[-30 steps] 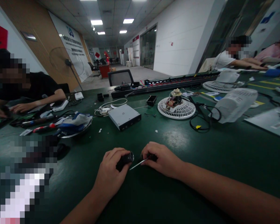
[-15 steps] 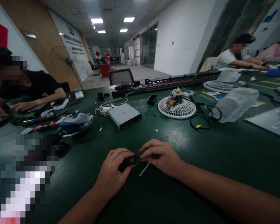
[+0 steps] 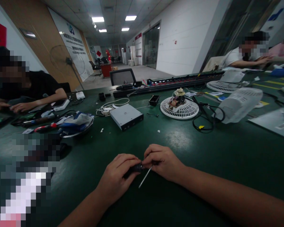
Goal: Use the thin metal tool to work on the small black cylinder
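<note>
My left hand [image 3: 117, 175] is wrapped round a short black cylinder [image 3: 136, 168], its end facing my other hand. My right hand [image 3: 165, 161] pinches at that end with thumb and forefinger; a small shiny bit shows there, too small to name. The same hand also keeps hold of a thin screwdriver [image 3: 145, 178], whose metal shaft points down and left while its handle is hidden in the fingers. Both hands are just above the green tabletop [image 3: 191, 151], close together.
Ahead lies a grey optical drive [image 3: 126, 116], with a white cable [image 3: 106, 110] behind it. A white fan grille with a motor [image 3: 179, 107] stands to its right, near a white housing [image 3: 239, 105]. At left are a bowl with cloth [image 3: 77, 124] and a co-worker [image 3: 38, 88].
My hands have come together, and my right fingertips now meet the cylinder's end. The screwdriver's tip has swung slightly down and left. At far right a co-worker's hands have lifted.
</note>
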